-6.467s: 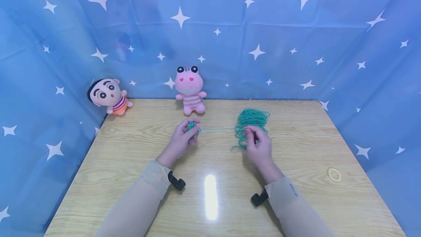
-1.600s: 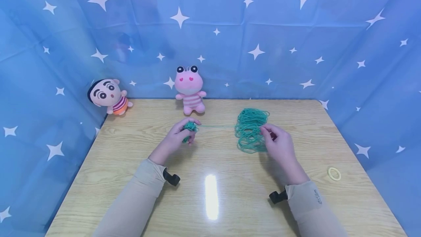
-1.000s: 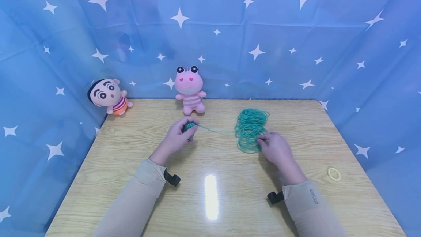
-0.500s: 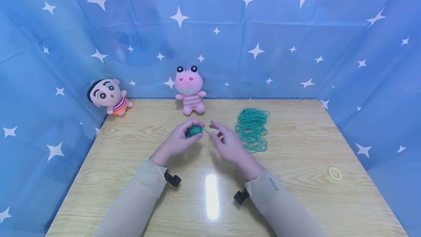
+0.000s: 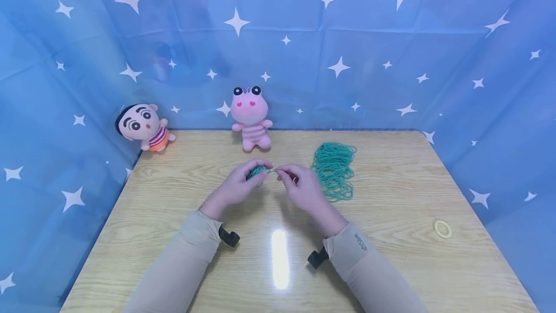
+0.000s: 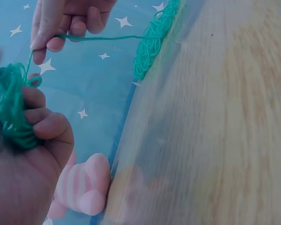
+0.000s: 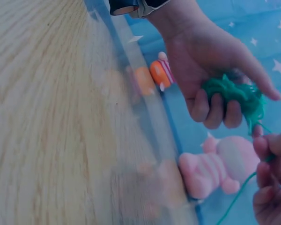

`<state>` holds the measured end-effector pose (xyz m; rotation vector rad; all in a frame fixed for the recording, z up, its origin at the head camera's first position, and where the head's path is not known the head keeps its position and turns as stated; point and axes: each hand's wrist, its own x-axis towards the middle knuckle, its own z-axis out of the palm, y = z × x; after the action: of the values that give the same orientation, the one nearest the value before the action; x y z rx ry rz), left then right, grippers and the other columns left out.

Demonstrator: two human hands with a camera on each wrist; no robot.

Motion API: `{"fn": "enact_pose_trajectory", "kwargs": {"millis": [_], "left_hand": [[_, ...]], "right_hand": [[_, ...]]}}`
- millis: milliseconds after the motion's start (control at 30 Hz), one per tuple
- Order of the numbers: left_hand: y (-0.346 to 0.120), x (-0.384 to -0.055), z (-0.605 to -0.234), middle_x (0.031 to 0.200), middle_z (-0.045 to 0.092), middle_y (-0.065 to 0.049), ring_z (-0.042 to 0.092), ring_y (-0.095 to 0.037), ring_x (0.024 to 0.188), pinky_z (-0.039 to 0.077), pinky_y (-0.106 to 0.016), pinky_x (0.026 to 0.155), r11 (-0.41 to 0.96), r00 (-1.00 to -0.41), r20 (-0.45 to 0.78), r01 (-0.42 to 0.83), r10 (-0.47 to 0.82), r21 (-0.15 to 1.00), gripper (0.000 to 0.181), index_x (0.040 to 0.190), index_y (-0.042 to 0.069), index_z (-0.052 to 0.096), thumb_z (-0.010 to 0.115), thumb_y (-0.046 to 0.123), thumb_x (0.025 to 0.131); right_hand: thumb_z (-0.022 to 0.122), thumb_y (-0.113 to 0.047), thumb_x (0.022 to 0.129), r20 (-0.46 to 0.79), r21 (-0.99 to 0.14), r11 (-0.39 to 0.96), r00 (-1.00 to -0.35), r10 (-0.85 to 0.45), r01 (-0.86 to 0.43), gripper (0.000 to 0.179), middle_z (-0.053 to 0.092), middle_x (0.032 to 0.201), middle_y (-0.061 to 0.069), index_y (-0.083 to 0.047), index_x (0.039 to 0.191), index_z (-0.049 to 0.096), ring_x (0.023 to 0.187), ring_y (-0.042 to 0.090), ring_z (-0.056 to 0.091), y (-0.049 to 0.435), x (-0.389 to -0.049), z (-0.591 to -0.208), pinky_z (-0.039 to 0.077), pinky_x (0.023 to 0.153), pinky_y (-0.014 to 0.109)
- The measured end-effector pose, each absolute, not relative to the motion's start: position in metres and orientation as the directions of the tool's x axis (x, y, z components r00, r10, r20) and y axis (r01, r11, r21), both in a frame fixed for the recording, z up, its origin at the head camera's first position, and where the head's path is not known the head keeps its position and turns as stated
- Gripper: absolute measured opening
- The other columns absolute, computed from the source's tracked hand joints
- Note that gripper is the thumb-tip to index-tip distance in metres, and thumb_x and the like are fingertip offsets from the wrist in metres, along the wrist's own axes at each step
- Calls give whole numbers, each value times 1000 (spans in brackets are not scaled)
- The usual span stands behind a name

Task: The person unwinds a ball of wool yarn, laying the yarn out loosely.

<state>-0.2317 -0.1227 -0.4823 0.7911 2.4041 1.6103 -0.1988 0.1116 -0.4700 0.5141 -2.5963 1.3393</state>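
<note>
My left hand [image 5: 238, 183] curls its fingers round a small wound ball of green yarn [image 6: 14, 105], held above the table. Just to its right, my right hand [image 5: 304, 190] pinches the yarn strand [image 6: 31, 61] between thumb and forefinger. In the left wrist view that strand runs from the ball through the right fingers and on to a loose heap of green yarn [image 5: 333, 170]. The heap lies in loops on the table, right of and behind the right hand. In the right wrist view the left fingers [image 7: 216, 110] wrap the ball from below.
A pink plush toy [image 5: 251, 122] sits at the table's back edge, behind the hands. A plush doll [image 5: 145, 127] in a striped top is at the back left corner. A pale yellow ring [image 5: 442, 229] lies on the wooden table [image 5: 391, 197] at the right.
My right hand has moved left from the yarn heap to beside the ball, and its fingers have closed on the strand near the ball. The left hand keeps its hold, shifted slightly right.
</note>
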Motion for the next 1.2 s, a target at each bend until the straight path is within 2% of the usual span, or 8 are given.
{"fn": "enact_pose_trajectory", "kwargs": {"millis": [100,167,300,433,533,800,1033,1200], "left_hand": [[-123,-229,-480,124,71,-19,62,-15,102,55,-32,92,255,-854,139,300,502,919,39,143,11,66,39,27,120],[-122,-229,-481,120,71,-19,64,-16,99,59,-34,90,220,-848,127,273,514,936,39,144,7,65,39,24,120],[-121,-231,-483,108,70,-16,70,-25,83,66,-36,76,184,-849,116,242,515,953,37,148,5,60,59,20,114],[-123,-231,-482,117,71,-13,74,-25,90,68,-32,77,195,-884,116,225,453,955,46,148,9,62,75,19,105],[-126,-233,-482,122,71,-16,74,-21,97,68,-31,82,184,-897,114,210,427,960,49,147,8,64,80,17,101],[-132,-236,-484,116,77,-10,73,-14,98,66,-29,89,157,-911,110,185,397,970,21,125,7,72,73,18,107],[-133,-234,-480,118,77,6,77,-10,109,65,-28,99,-22,-911,82,81,403,997,20,127,8,62,67,11,108],[-132,-235,-479,100,69,1,78,-17,95,68,-34,95,-187,-883,111,27,456,982,36,137,9,49,55,-5,105]], "right_hand": [[65,-21,112,330,-743,541,-919,-217,-394,21,83,98,3,-11,120,82,68,9,60,114,-198,-468,52,61,25],[65,-21,112,338,-735,550,-917,-210,-397,21,83,98,2,-11,120,82,68,9,59,115,-198,-467,52,61,25],[65,-19,112,368,-719,557,-908,-202,-415,20,82,97,5,-12,119,82,69,9,58,117,-197,-467,50,62,25],[66,-17,112,411,-693,566,-890,-199,-447,20,81,97,5,-10,120,82,70,9,58,122,-198,-467,50,61,24],[67,-15,111,441,-679,568,-877,-190,-465,18,81,96,2,-11,119,82,70,9,58,125,-198,-466,50,60,24],[69,-18,110,452,-662,576,-868,-205,-480,16,80,95,0,-13,117,83,68,9,55,129,-197,-465,49,61,24],[69,-18,110,442,-664,579,-873,-207,-473,17,82,97,0,-13,117,83,73,10,58,131,-196,-466,51,65,24],[69,-17,110,452,-679,573,-876,-166,-459,17,81,96,1,-13,117,83,76,10,61,140,-196,-466,51,65,23]]}}
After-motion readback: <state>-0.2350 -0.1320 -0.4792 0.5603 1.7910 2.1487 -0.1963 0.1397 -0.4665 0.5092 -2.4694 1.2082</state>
